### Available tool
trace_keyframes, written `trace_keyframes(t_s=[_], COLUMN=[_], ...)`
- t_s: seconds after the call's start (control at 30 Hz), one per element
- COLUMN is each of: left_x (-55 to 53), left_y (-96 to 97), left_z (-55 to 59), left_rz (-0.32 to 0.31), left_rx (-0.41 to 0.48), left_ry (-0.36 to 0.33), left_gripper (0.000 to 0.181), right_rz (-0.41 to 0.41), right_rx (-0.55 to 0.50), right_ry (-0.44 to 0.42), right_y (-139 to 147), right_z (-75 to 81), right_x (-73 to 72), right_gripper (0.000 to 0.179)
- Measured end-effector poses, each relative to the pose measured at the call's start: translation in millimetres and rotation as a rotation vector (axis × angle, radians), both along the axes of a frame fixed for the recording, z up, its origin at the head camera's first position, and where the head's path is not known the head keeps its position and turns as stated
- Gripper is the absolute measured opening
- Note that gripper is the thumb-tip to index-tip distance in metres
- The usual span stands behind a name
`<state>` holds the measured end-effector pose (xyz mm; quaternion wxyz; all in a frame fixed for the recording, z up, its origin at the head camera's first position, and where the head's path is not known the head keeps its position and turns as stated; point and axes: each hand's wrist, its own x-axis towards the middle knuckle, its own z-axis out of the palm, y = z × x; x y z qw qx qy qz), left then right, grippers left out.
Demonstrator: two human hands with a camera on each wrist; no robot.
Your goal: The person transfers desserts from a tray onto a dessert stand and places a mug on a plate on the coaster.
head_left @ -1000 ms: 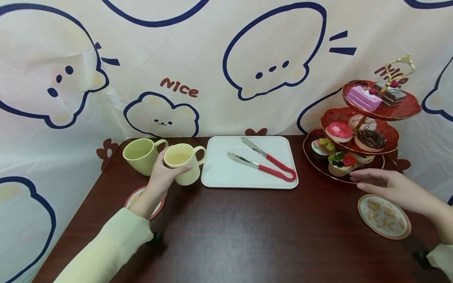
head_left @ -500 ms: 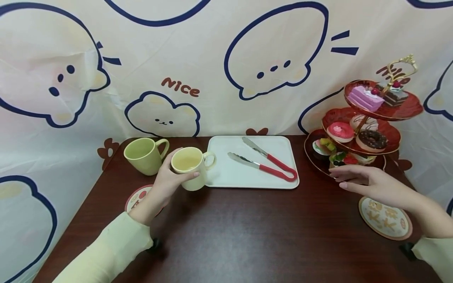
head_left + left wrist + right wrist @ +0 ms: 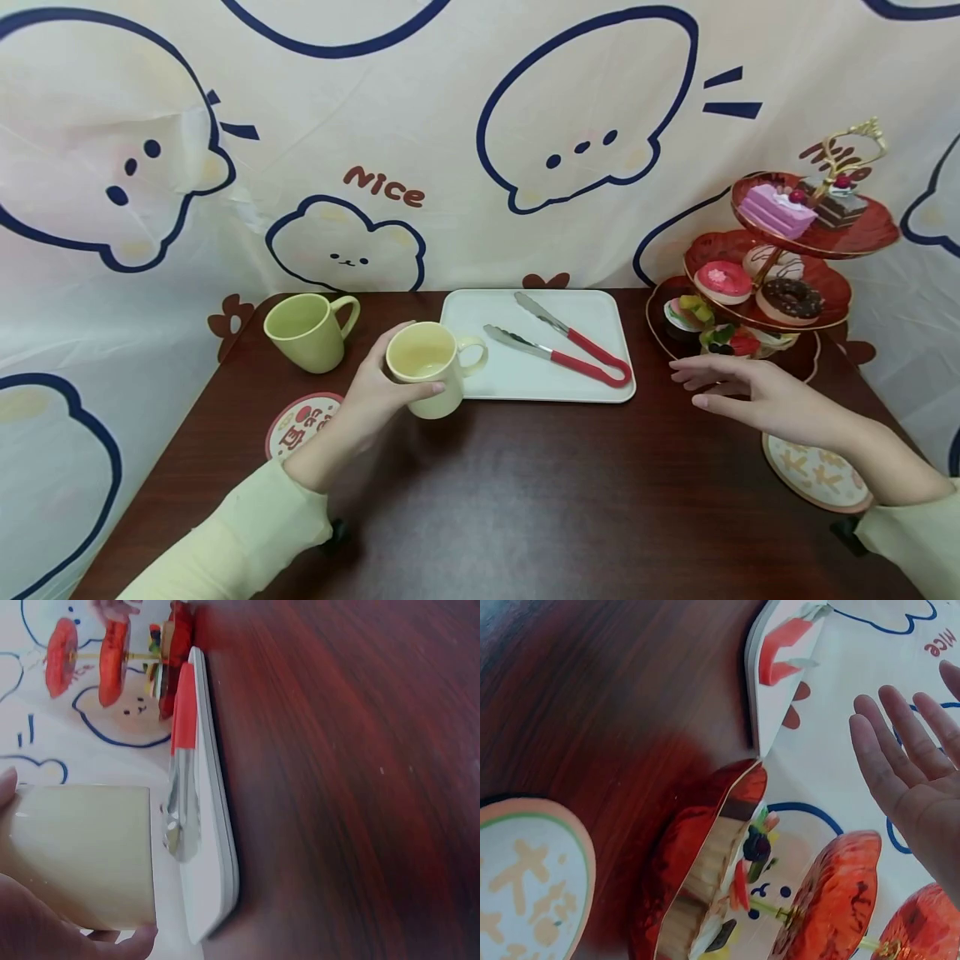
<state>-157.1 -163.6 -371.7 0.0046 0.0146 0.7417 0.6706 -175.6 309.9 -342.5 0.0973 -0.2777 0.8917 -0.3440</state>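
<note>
My left hand (image 3: 382, 385) grips a pale yellow mug (image 3: 438, 400) round its body, with the handle pointing right. In the left wrist view the mug (image 3: 82, 851) hangs above the table, thumb and fingers on its two sides. The mug's handle overlaps the left edge of a white tray (image 3: 517, 385) in the head view. My right hand (image 3: 765, 400) hovers with relaxed, extended fingers in front of the tiered cake stand (image 3: 817, 312); its palm holds nothing in the right wrist view. A green mug (image 3: 303, 337) stands on the table behind and left of the left hand.
Tongs (image 3: 588, 368) with red handles lie on the tray. Toy cakes and donuts (image 3: 789, 300) fill the stand at the right. A red-rimmed coaster (image 3: 296, 425) lies partly under the left forearm, and another coaster (image 3: 813, 475) near the right forearm. A patterned cloth (image 3: 450, 125) hangs behind the table.
My left hand has carried the pale yellow mug to the right and nearer to me, away from the green mug. My right hand has moved left, away from the stand.
</note>
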Motion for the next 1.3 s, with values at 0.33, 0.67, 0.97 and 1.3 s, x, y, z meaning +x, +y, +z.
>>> trace_keyframes(t_s=[0.33,0.67,0.97,1.3], left_x=[9.6,10.1,8.2,3.8], left_y=[19.1,34.5,48.0,61.9], left_z=[1.9,3.3,4.4,4.4], left_rz=[-0.064,-0.13,-0.176,-0.249], left_rx=[0.021,0.021,0.064,0.083], left_ry=[-0.003,0.005,0.005,0.021], left_gripper=[0.091,0.094,0.093,0.096], right_rz=[0.063,0.093,0.105,0.097], right_rx=[-0.032,-0.069,-0.13,-0.176], right_ry=[0.056,0.04,0.018,0.001], right_y=[-13,-27,-42,-58], right_z=[0.3,-4.5,-10.5,-12.9], right_x=[2.6,2.1,-1.0,-1.5], right_gripper=[0.043,0.044,0.044,0.043])
